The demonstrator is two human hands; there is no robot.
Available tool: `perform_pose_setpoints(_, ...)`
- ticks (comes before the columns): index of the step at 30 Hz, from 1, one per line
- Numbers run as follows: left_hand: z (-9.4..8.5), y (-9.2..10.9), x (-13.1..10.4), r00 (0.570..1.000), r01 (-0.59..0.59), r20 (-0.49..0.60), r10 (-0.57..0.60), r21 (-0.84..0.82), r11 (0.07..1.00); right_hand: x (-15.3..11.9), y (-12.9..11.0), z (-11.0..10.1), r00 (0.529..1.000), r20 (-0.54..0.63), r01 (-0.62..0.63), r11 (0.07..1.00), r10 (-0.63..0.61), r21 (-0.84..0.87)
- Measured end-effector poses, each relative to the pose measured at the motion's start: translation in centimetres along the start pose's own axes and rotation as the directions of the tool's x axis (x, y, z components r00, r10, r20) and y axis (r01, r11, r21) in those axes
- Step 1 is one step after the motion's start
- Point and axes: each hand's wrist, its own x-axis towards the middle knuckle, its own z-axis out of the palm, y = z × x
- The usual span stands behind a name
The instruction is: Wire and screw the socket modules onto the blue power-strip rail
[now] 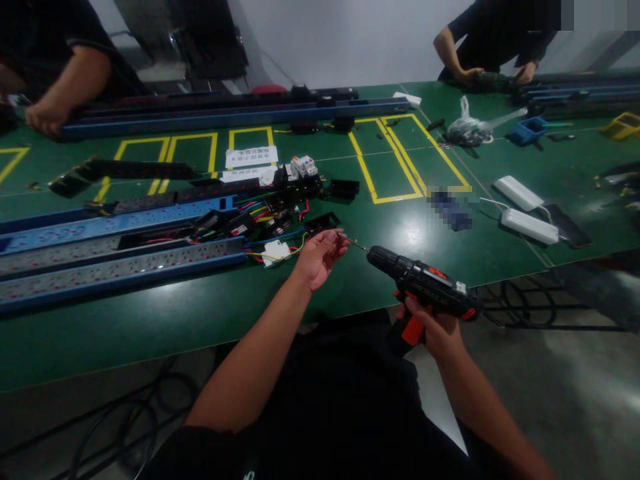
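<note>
My right hand [435, 327] is wrapped round the grip of a black and orange cordless drill [417, 277]. A thin metal bit [358, 245] sticks out of its chuck toward the left. Close to the bit's tip is my left hand [323, 257], its fingers pinched together; whatever they hold is too small to make out. Just left of that hand lie a white switch-like part [276, 253] on coloured wires and a small black open box [323, 224]. Long power strips in blue housings [200, 253] stretch away to the left.
A co-worker's hand [47, 117] rests by blue rails [240, 117] at the back left; another person [480, 67] works at the back right. White power banks or adapters [530, 225], a plastic bag [467, 123] and a blue bin [527, 131] are on the green table [345, 293].
</note>
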Motion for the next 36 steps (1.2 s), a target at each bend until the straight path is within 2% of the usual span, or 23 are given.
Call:
perform_pose_setpoints(4, 0.4, 0.3, -0.7, 0.997, -0.004, -0.08, -0.002, -0.08, 0.997, 0.0, -0.2, 0.3, 0.997, 0.074, 0.004, 0.998, 0.0, -0.057)
perform_pose_setpoints(9, 0.2, 0.2, -1.4, 0.992, 0.006, -0.124, -0.027, -0.164, 0.986, 0.1, 0.1, 0.4, 0.997, 0.076, 0.007, 0.998, -0.002, -0.066)
perform_pose_setpoints(16, 0.1, 0.0, -2.3, 0.981, 0.018, -0.188, -0.05, -0.167, 0.986, 0.6, 0.5, 0.3, 0.994, 0.111, -0.006, 0.998, 0.013, -0.065)
perform_pose_setpoints(31, 0.1, 0.5, -2.4, 0.977, -0.027, -0.214, -0.01, -0.171, 0.985, 1.1, 0.9, 0.6, 0.99, 0.143, -0.004, 0.996, 0.017, -0.084)
perform_pose_setpoints(36, 0.0, 0.6, -2.3, 0.971, -0.026, -0.239, -0.017, -0.177, 0.984, 1.4, 0.6, 1.0, 0.993, 0.114, -0.013, 0.995, 0.025, -0.103)
